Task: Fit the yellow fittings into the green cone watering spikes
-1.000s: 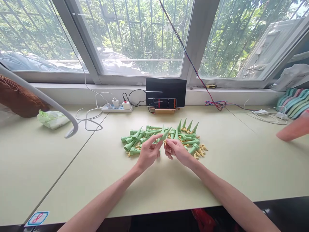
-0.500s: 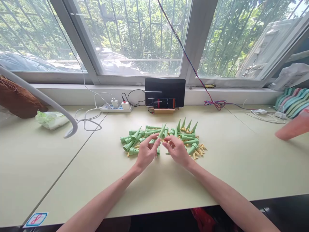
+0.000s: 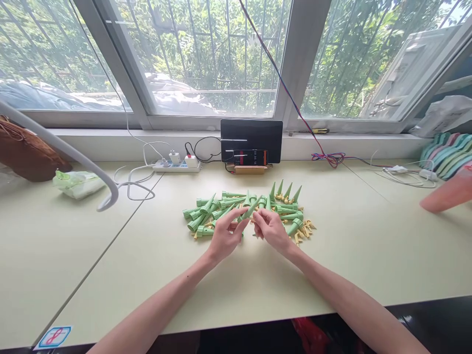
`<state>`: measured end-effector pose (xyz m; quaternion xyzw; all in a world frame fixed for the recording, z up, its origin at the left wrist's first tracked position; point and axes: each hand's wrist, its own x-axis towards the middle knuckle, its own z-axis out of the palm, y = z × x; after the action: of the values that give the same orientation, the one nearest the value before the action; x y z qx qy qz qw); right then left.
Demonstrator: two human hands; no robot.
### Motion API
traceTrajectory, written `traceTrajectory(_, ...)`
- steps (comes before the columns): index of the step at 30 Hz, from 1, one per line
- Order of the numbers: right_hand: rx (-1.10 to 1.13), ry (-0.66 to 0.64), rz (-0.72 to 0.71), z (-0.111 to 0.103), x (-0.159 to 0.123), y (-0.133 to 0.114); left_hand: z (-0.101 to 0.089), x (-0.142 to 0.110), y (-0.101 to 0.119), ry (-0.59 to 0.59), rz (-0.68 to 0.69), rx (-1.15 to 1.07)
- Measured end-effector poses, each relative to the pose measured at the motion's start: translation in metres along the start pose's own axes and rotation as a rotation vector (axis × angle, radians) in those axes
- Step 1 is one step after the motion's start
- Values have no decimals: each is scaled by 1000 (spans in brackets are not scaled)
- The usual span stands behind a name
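Observation:
Between thumb and fingers my left hand (image 3: 227, 235) grips a green plastic spike (image 3: 252, 206), its point tilted up and to the right. Close against it, my right hand (image 3: 272, 227) is pinched on a small yellow plastic piece (image 3: 252, 220), mostly covered by the fingertips. Around both hands lies a pile of green cone-shaped spikes (image 3: 202, 221), many with ribbed caps. Loose yellow pieces (image 3: 307, 230) are heaped to the right of my right hand. Behind them several green spikes (image 3: 287, 191) stand upright with yellow pieces at their bases.
A phone (image 3: 251, 157) showing a timer leans on a dark tablet (image 3: 254, 135) by the window. A power strip (image 3: 177, 166) with white cables lies at back left, near a curved white tube (image 3: 106, 189). A pink cone-like object (image 3: 448, 194) is at the right.
The green spike in my left hand has tilted further right. My right fingers have closed in on the yellow piece by its lower end.

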<state>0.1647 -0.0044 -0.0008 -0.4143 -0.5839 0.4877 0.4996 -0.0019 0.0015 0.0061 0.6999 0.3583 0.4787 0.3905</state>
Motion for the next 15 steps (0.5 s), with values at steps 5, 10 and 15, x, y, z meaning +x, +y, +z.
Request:
traceTrajectory(5, 386, -176, 201, -2, 3, 0, -1, 0, -3, -64, 258, 139)
traceTrajectory(10, 400, -145, 215, -2, 4, -2, 1, -1, 0, -9, 211, 185)
traceTrajectory(15, 341, -89, 172, 0, 4, -4, 1, 1, 2, 31, 53, 137)
